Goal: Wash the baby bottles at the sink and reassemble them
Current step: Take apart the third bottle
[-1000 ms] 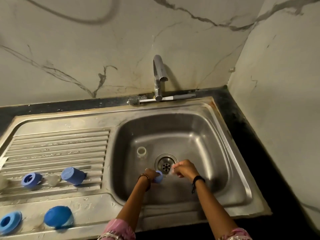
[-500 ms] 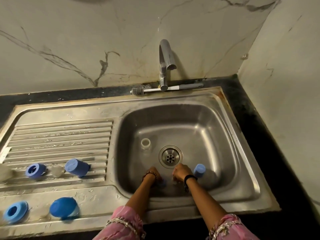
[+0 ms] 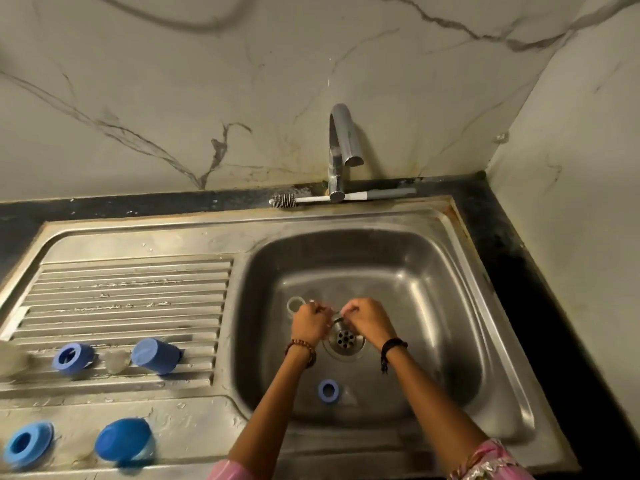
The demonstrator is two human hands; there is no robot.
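Observation:
Both hands meet low in the sink basin, just above the drain. My left hand and my right hand have curled fingers and pinch a small clear piece between them; its shape is hard to make out. A blue screw ring lies on the basin floor between my forearms. A clear round bottle part stands by my left knuckles.
The drainboard holds a blue ring, a clear teat, a blue cap and a clear part at the far left. Nearer the front edge lie another blue ring and a blue dome cap. A bottle brush lies behind the faucet; no water runs.
The blue ring has left my left hand and lies on the basin floor. Both hands have moved from the basin's front to over the drain, now pinching the clear piece.

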